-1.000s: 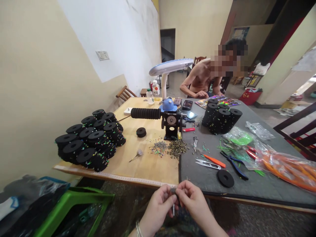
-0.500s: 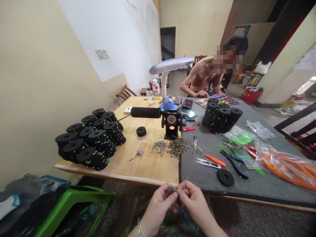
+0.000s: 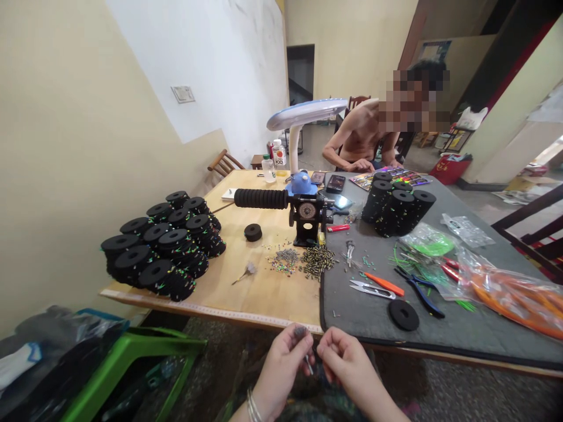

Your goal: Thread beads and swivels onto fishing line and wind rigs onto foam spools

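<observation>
"At the near edge of the pale wooden bench, what were the hands doing?"

"The left hand was pinched, thumb against fingers, on a small dark-grey tuft-like piece with a thin pale stem slanting down below it."

"And the right hand?"

"It hung just beside, fingers curled, a narrow gap between the two. I couldn't tell whether it gripped anything."

"What lay beyond them?"

"On the bare wood, a similar grey-headed piece, near a heap of small gold-and-black cylinders. On the dark-grey cloth mat, silver metal snips lay near a slim orange tool, and a flat black foam disc with a centre hole sat near the front edge."
</observation>
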The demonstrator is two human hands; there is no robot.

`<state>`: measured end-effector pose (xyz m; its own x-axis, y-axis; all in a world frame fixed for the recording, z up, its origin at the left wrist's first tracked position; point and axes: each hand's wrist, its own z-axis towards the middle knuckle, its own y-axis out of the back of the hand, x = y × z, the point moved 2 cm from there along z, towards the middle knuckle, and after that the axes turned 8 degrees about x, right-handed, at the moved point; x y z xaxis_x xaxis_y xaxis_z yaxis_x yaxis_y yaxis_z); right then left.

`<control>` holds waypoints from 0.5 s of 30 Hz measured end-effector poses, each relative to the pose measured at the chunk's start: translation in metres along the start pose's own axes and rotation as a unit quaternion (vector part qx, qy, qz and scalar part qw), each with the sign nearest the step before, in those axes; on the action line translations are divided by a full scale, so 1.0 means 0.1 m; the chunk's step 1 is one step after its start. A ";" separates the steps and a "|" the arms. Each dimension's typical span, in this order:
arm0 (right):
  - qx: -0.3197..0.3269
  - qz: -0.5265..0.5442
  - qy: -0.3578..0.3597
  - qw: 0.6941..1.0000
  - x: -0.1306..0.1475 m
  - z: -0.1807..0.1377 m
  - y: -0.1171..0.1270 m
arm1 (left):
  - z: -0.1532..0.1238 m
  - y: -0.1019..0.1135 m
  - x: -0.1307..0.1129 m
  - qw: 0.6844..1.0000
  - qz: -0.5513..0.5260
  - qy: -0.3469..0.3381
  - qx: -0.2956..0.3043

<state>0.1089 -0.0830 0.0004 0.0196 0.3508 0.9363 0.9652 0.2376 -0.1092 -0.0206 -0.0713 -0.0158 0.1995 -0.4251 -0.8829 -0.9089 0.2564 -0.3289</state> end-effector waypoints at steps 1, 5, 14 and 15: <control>0.004 0.003 -0.004 1.000 0.01 0.00 -0.01 | 0.00 0.00 0.01 1.000 0.002 -0.001 0.002; 0.016 0.020 -0.016 1.000 0.03 0.00 -0.03 | -0.01 0.01 0.02 1.000 0.003 -0.008 0.006; 0.017 0.008 -0.038 0.999 -0.03 0.01 0.00 | -0.01 -0.02 0.00 0.999 0.026 -0.021 0.007; 0.018 0.007 -0.040 0.999 -0.04 0.01 0.00 | -0.01 -0.02 0.00 0.999 0.029 -0.024 0.008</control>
<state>0.1084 -0.0835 -0.0037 0.0109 0.4248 0.9052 0.9547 0.2648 -0.1357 -0.0191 -0.0728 -0.0145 0.1648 -0.3680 -0.9151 -0.9133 0.2934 -0.2824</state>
